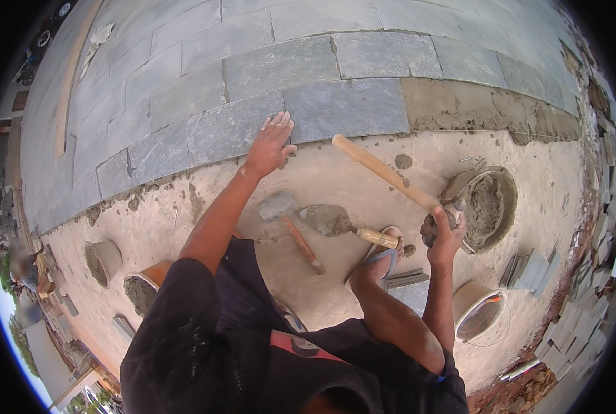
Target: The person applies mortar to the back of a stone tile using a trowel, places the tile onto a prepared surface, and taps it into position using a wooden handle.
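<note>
My left hand (272, 143) lies with fingers stretched out on the edge of a grey stone slab (235, 130), close to the joint with a darker slab (346, 109). In my right hand (446, 231) is a wooden-handled hammer (387, 172), gripped by its head, which my fingers partly hide. Its handle end points up and left, near the dark slab's front edge. Between my arms a grey-headed mallet (278, 205) with an orange handle lies beside a trowel (325, 219) smeared with mortar. A wet mortar bed (473, 107) continues right of the dark slab.
A bucket of mortar (511, 207) stands right of my right hand. Another bucket (468, 310) sits nearer, with loose slab pieces (532, 271) behind it. Two more buckets (115, 257) are at the left. A string (494, 132) runs along the mortar bed. Stacked stones (584, 324) line the right side.
</note>
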Motion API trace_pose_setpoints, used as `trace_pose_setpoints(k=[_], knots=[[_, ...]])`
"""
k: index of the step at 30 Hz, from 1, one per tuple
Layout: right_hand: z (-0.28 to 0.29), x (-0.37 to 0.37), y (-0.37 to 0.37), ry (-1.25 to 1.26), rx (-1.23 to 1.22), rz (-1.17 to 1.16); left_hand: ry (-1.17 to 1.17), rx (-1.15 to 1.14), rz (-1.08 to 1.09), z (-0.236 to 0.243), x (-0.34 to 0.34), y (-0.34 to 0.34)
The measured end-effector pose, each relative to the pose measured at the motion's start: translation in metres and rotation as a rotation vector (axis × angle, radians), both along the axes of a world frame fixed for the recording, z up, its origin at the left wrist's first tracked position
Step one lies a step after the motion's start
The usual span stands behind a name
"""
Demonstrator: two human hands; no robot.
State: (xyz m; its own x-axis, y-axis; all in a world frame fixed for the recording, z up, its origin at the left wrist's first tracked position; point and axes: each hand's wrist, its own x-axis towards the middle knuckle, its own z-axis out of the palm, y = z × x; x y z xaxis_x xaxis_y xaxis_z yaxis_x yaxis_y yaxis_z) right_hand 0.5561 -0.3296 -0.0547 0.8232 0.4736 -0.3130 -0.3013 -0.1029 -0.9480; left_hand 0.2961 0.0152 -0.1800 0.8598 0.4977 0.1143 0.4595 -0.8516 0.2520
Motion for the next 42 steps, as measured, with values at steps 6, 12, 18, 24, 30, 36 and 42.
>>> trace_pose_setpoints(k=[6, 12, 18, 24, 30, 36, 42], knots=[[0.022, -0.003, 0.05, -0.237, -0.019, 0.206, -0.025, 0.018, -0.008, -0.002, -0.002, 0.002], [0.004, -0.006, 0.077, -0.434, -0.078, 0.322, -0.019, 0.026, -0.008, -0.001, -0.001, 0.002], [0.021, -0.013, 0.087, -0.713, -0.077, 0.352, -0.021, 0.019, 0.002, -0.003, -0.002, 0.001], [0.022, -0.01, 0.089, -0.754, -0.029, 0.315, -0.024, 0.02, -0.006, -0.003, 0.001, 0.001], [0.023, -0.013, 0.09, -0.738, -0.107, 0.349, -0.01, 0.023, -0.006, 0.0, -0.001, -0.001], [0.011, -0.01, 0.088, -0.715, -0.104, 0.349, -0.032, 0.009, 0.0, 0.001, 0.002, 0.0], [0.018, -0.012, 0.09, -0.656, -0.133, 0.334, -0.017, -0.041, 0.021, 0.005, 0.0, 0.003]])
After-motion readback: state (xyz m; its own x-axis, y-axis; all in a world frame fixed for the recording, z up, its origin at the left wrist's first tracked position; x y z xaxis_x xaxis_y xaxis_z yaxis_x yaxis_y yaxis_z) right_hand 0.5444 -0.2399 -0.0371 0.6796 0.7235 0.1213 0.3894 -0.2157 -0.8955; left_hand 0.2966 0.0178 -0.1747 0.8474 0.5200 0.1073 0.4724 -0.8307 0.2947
